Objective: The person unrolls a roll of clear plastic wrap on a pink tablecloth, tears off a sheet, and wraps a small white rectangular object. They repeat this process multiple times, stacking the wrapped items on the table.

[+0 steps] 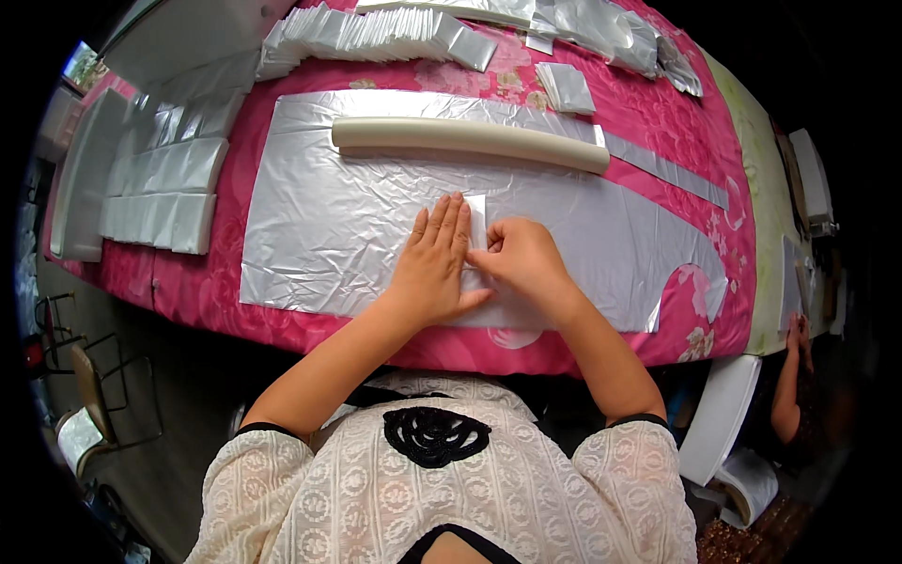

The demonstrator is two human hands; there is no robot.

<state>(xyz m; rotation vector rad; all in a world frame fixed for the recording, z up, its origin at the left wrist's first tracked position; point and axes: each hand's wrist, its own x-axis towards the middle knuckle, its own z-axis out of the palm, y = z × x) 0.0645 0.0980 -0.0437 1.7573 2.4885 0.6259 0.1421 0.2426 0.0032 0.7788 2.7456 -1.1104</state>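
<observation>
My left hand (430,268) lies flat with its fingers stretched out, pressing on a small folded whitish-silver piece (478,214). Beside it, my right hand (528,256) has its fingers curled, with thumb and fingertips pinching the right edge of that piece. Most of the piece is hidden under my hands. Both hands rest over a large, creased silver sheet (310,202) spread on the table. Beyond them, a long cream-coloured tube (470,139) lies across the sheet.
A pink floral cloth (526,352) covers the table. Stacked silver packets (366,36) line the back, with a smaller stack (566,88) to their right. More packets (164,179) fill a box at left. Another person's hand (799,334) shows at far right; a chair (92,395) stands lower left.
</observation>
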